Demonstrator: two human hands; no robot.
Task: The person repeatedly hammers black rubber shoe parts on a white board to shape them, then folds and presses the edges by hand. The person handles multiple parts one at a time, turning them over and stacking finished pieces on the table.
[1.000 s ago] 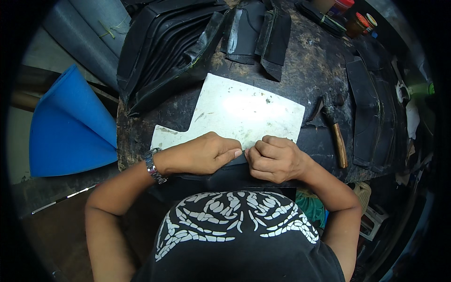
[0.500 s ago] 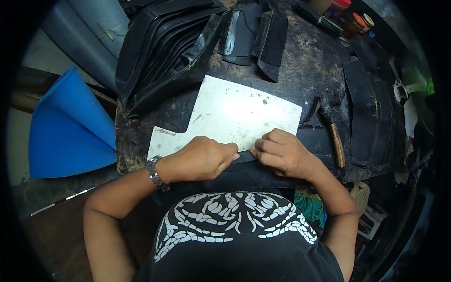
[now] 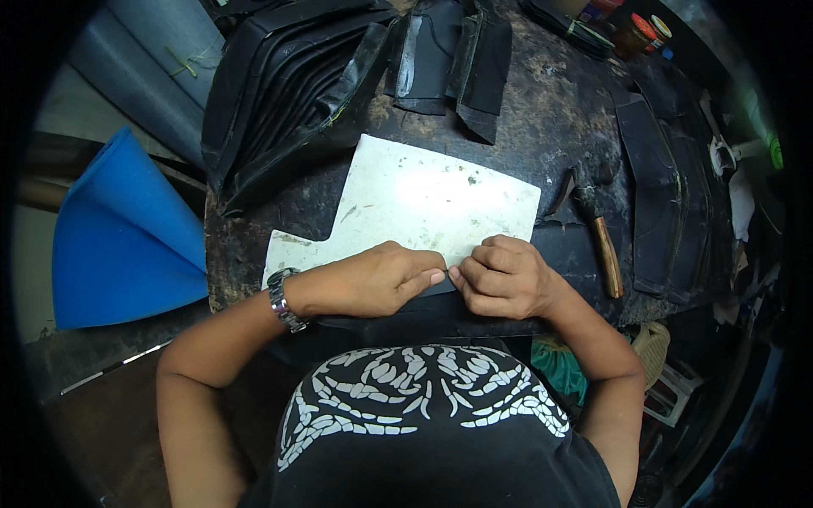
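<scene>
head view: the white cutting board (image 3: 423, 199) lies flat on my dark workbench (image 3: 559, 110), and a thin black strip (image 3: 445, 288) runs left to right along the board's near edge. my left hand (image 3: 373, 279) and right hand (image 3: 504, 279) sit at that edge, fingertips meeting, each pinching the strip. both are equally near. the hammer (image 3: 597, 229) lies right of the board.

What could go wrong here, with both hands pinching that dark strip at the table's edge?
The left hand and right hand pinch the black strip fingertip to fingertip at the white board's near edge; it might slip off the table. The hammer lies close by the right wrist and could get knocked.
</scene>
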